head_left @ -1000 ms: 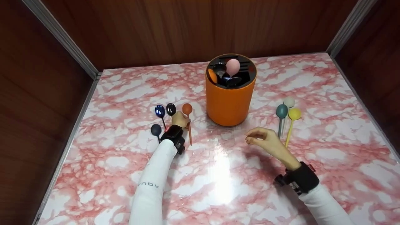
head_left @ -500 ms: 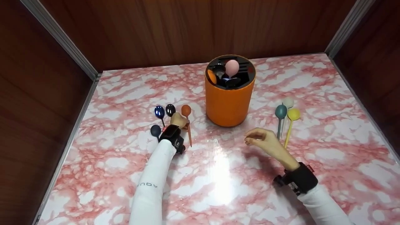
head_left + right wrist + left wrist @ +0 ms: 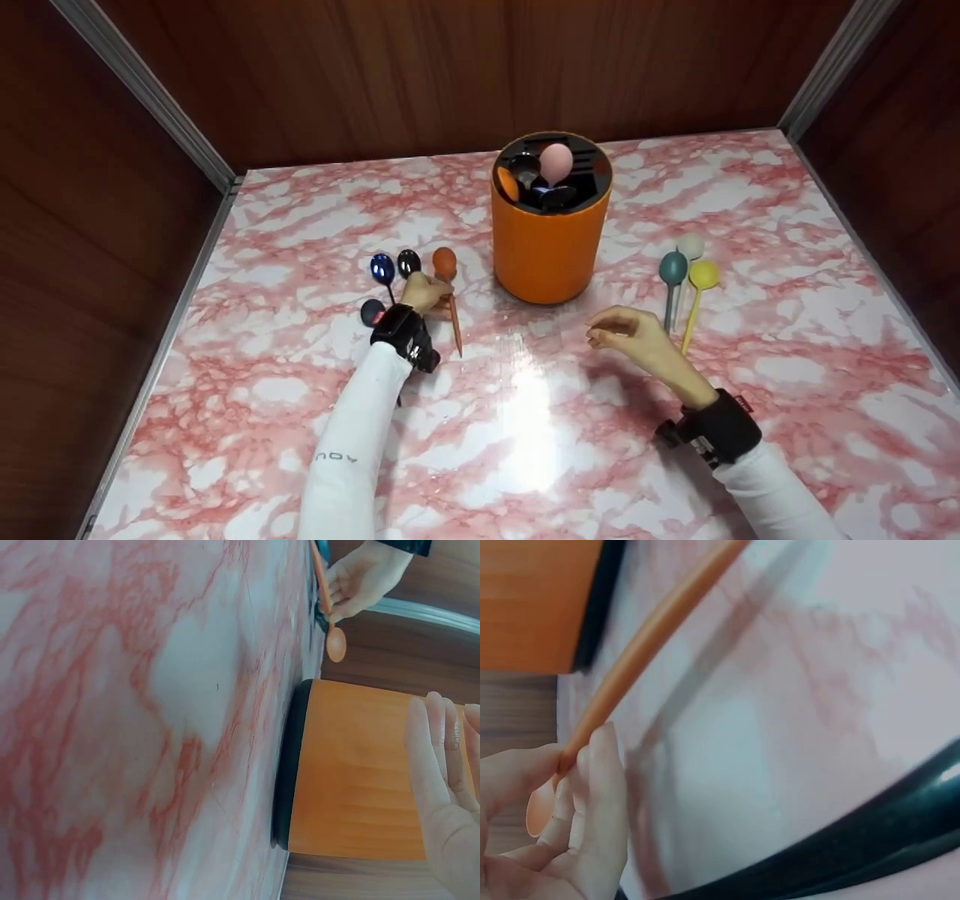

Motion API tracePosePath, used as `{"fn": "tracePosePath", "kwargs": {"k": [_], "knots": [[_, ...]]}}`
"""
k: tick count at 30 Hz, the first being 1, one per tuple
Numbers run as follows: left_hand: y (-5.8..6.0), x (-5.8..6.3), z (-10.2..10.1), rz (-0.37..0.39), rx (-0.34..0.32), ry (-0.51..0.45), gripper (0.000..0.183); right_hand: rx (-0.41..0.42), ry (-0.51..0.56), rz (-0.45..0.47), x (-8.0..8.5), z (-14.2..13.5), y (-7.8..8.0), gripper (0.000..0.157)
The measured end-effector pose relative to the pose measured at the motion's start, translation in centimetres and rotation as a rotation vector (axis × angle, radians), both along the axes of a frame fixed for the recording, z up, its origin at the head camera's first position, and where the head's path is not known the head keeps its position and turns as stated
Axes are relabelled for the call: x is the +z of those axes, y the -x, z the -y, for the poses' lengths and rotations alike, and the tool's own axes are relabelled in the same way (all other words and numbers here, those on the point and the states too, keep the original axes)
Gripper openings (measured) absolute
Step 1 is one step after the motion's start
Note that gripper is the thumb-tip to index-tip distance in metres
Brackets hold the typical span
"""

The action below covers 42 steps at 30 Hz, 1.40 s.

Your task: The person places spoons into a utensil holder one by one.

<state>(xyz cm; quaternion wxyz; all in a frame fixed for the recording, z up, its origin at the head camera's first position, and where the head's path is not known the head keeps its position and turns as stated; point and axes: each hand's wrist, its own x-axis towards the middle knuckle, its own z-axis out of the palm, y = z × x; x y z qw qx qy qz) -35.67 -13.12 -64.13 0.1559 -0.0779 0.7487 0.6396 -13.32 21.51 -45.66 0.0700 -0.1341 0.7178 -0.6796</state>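
Note:
With thumb and fingertips, my left hand (image 3: 424, 294) pinches an orange spoon (image 3: 445, 262) by its handle, close below the bowl. In the left wrist view the spoon's handle (image 3: 641, 649) stands off from its shadow, raised over the table. My right hand (image 3: 634, 337) hovers over the table with loosely bent fingers and holds nothing. Between and beyond the hands stands an orange utensil holder (image 3: 547, 259) with a black slotted top. Out of it stick a pink spoon (image 3: 556, 163), an orange utensil end (image 3: 508, 184) and dark utensils (image 3: 559, 196).
Left of my left hand lie a shiny blue spoon (image 3: 382, 268), a black spoon (image 3: 409, 262) and a dark matte spoon (image 3: 372, 312). A teal spoon (image 3: 673, 267), a yellow spoon (image 3: 703, 275) and a pale spoon (image 3: 690, 246) lie at the right. Wood-look walls (image 3: 375, 82) border the marbled table (image 3: 285, 442).
My left wrist has shifted slightly left and toward me, and the fingers now show pinching the orange spoon, whose handle tip has come slightly nearer. My right hand has hardly moved.

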Motion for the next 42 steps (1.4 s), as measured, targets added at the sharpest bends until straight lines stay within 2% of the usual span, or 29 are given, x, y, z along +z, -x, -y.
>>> {"fn": "tracePosePath", "kwargs": {"k": [3, 5, 8, 10, 12, 14, 16, 17, 20, 21, 23, 32, 42], "knots": [[-0.7, 0.9, -0.3, -0.028, 0.001, 0.035, 0.021, 0.014, 0.006, -0.012, 0.0, 0.1, 0.0, 0.014], [-1.4, 1.8, -0.6, -0.050, -0.005, 0.022, 0.018, 0.016, 0.007, -0.018, -0.1, 0.1, 0.1, 0.013], [-3.0, 3.9, -1.2, -0.120, -0.032, -0.006, 0.015, 0.013, 0.001, -0.014, -0.1, 0.2, 0.1, 0.014], [-3.8, 5.0, -1.6, -0.161, -0.041, 0.014, 0.015, 0.004, -0.004, -0.004, 0.0, 0.2, 0.1, 0.015], [-4.1, 5.2, -2.0, -0.221, -0.037, 0.014, 0.016, -0.005, -0.013, 0.007, 0.0, 0.3, 0.0, 0.017], [-4.2, 5.1, -2.2, -0.257, -0.035, -0.028, 0.017, -0.017, -0.023, 0.018, 0.2, 0.4, 0.0, 0.019], [-5.0, 6.0, -2.5, -0.297, -0.034, -0.089, 0.020, -0.025, -0.042, 0.022, 0.3, 0.5, 0.1, 0.020], [-6.3, 7.9, -3.0, -0.295, -0.017, -0.101, 0.020, -0.027, -0.050, 0.026, 0.4, 0.5, 0.1, 0.021], [-10.8, 14.6, -4.4, -0.233, 0.005, -0.137, 0.019, -0.024, -0.061, 0.022, 0.4, 0.6, 0.1, 0.022], [-12.2, 16.8, -4.9, -0.197, 0.026, -0.116, 0.016, -0.020, -0.063, 0.021, 0.4, 0.7, 0.1, 0.022], [-14.3, 20.1, -5.6, -0.163, 0.045, -0.097, 0.012, -0.011, -0.064, 0.015, 0.3, 0.7, 0.1, 0.022], [-16.1, 21.5, -6.2, -0.188, 0.014, -0.177, 0.011, -0.010, -0.051, 0.005, 0.4, 1.1, 0.3, 0.020], [-17.8, 21.9, -7.5, -0.208, 0.009, -0.256, 0.017, 0.008, -0.035, 0.013, 0.6, 1.8, 0.5, 0.020]]}}
